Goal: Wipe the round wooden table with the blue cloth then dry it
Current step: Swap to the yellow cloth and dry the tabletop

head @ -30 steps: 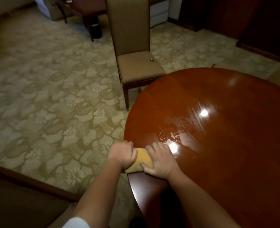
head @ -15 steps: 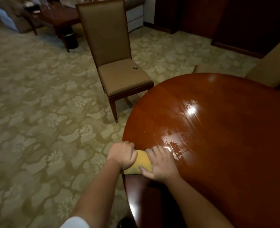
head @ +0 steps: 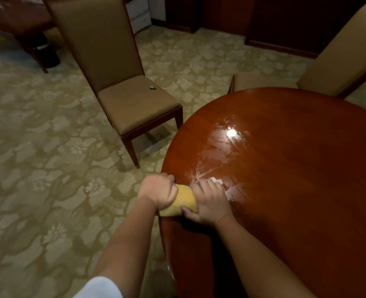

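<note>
A glossy round wooden table (head: 285, 179) fills the right side of the head view, with wet streaks shining near its left part. At its left edge lies a bunched yellow cloth (head: 184, 201). My left hand (head: 158, 193) grips the cloth's left end with curled fingers, partly off the table edge. My right hand (head: 210, 203) grips the cloth's right end and rests on the tabletop. Most of the cloth is hidden under the two hands. No blue cloth is in view.
A tan upholstered chair (head: 121, 82) stands on the patterned carpet left of the table, with a small dark object (head: 152, 88) on its seat. A second chair (head: 328, 67) sits at the table's far side. A dark side table (head: 20, 24) stands far left.
The view has swung so the chair and table sit further right and lower in frame. Both hands keep gripping the yellow cloth at the table's left edge.
</note>
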The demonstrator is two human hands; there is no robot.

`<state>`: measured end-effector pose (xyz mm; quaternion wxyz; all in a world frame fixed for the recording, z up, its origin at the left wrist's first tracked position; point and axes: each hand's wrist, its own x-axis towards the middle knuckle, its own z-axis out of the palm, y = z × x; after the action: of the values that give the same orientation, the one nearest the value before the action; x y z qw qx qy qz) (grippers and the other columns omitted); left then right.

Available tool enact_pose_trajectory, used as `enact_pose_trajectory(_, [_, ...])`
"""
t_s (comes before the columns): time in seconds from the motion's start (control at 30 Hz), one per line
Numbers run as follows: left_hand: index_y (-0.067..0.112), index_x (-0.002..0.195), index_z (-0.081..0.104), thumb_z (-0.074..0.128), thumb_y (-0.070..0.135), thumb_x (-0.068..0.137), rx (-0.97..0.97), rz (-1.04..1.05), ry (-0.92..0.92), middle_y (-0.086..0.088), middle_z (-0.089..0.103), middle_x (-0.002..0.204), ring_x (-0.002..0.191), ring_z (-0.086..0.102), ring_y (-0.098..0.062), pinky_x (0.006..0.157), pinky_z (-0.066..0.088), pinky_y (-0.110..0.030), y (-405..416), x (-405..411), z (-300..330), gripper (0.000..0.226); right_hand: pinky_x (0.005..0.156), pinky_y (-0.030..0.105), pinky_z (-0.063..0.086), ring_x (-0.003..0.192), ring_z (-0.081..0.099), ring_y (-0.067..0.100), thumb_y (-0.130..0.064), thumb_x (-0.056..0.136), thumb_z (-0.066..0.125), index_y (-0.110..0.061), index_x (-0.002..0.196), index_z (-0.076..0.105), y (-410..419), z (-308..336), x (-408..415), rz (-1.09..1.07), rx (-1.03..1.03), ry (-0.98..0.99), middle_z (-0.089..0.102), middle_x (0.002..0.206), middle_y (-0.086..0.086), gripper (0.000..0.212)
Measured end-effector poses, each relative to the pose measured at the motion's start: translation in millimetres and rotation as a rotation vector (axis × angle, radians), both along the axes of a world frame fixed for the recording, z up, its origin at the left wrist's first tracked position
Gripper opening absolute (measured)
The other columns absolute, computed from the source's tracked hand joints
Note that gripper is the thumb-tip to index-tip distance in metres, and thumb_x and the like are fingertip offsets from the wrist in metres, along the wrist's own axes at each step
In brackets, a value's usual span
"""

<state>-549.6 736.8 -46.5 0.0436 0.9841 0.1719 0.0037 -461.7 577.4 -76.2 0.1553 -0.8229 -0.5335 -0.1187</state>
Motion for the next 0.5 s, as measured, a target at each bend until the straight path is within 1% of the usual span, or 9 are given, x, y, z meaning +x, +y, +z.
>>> enact_pose_trajectory(0.07, [0.012, 0.093, 0.058, 0.016, 0.039, 0.078, -0.005, 0.016, 0.02, -0.008, 0.061, 0.091, 0.082, 0.059, -0.028, 0.066, 0.041, -0.033, -4.6, -3.1, 4.2, 0.052, 0.068, 0.038, 0.031, 0.069, 0.05, 0.026, -0.066, 0.078, 0.039, -0.012, 0.091, 0.063, -4.0, 3.7, -5.8, -0.024, -0.033, 0.012, 0.054, 0.079, 0.008, 0.061])
enact_pose_trajectory(0.13, [0.012, 0.094, 0.058, 0.018, 0.039, 0.078, -0.005, -0.002, 0.033, -0.009, 0.061, 0.093, 0.085, 0.059, -0.028, 0.067, 0.04, -0.033, -13.8, -11.6, 6.0, 0.051, 0.065, 0.037, 0.033, 0.069, 0.05, 0.026, -0.067, 0.078, 0.039, -0.012, 0.094, 0.064, -12.9, 7.1, -18.3, -0.048, -0.068, 0.039, 0.054, 0.081, 0.007, 0.062])
enact_pose_trajectory(0.2, [0.012, 0.095, 0.058, 0.01, 0.04, 0.077, -0.003, -0.033, 0.02, -0.008, 0.062, 0.094, 0.085, 0.058, -0.027, 0.068, 0.04, -0.032, -24.2, -25.4, 6.1, 0.059, 0.063, 0.034, 0.032, 0.07, 0.048, 0.025, -0.066, 0.076, 0.042, -0.012, 0.096, 0.064, -25.4, 6.9, -35.4, -0.059, -0.064, 0.066, 0.053, 0.081, 0.006, 0.061])
enact_pose_trajectory(0.27, [0.012, 0.092, 0.059, 0.002, 0.043, 0.069, -0.017, -0.055, 0.018, -0.008, 0.062, 0.091, 0.083, 0.059, -0.028, 0.067, 0.039, -0.033, -34.0, -39.1, 4.6, 0.069, 0.063, 0.034, 0.03, 0.07, 0.047, 0.024, -0.064, 0.074, 0.045, -0.012, 0.095, 0.062, -36.6, 4.3, -49.9, -0.065, -0.053, 0.072, 0.053, 0.081, 0.007, 0.059])
enact_pose_trajectory(0.33, [0.011, 0.09, 0.06, 0.001, 0.044, 0.066, -0.033, -0.041, 0.027, -0.01, 0.063, 0.09, 0.081, 0.059, -0.03, 0.066, 0.039, -0.032, -39.9, -44.0, 7.4, 0.071, 0.062, 0.033, 0.031, 0.069, 0.048, 0.024, -0.064, 0.073, 0.046, -0.011, 0.094, 0.062, -41.3, 4.3, -55.0, -0.071, -0.064, 0.061, 0.054, 0.081, 0.007, 0.059])
enact_pose_trajectory(0.43, [0.014, 0.094, 0.058, -0.002, 0.045, 0.063, -0.016, -0.054, 0.038, -0.006, 0.062, 0.093, 0.085, 0.059, -0.027, 0.065, 0.036, -0.03, -35.4, -39.5, 8.4, 0.075, 0.059, 0.032, 0.035, 0.067, 0.049, 0.024, -0.064, 0.071, 0.047, -0.012, 0.09, 0.061, -38.8, 3.3, -51.5, -0.067, -0.067, 0.035, 0.053, 0.078, 0.006, 0.057])
enact_pose_trajectory(0.5, [0.013, 0.091, 0.059, 0.001, 0.045, 0.064, -0.027, -0.079, 0.043, -0.006, 0.062, 0.089, 0.082, 0.06, -0.028, 0.063, 0.037, -0.03, -27.5, -32.2, 6.4, 0.072, 0.059, 0.031, 0.035, 0.066, 0.048, 0.023, -0.065, 0.071, 0.045, -0.014, 0.089, 0.059, -35.1, 1.2, -47.6, -0.074, -0.073, 0.011, 0.052, 0.077, 0.005, 0.056])
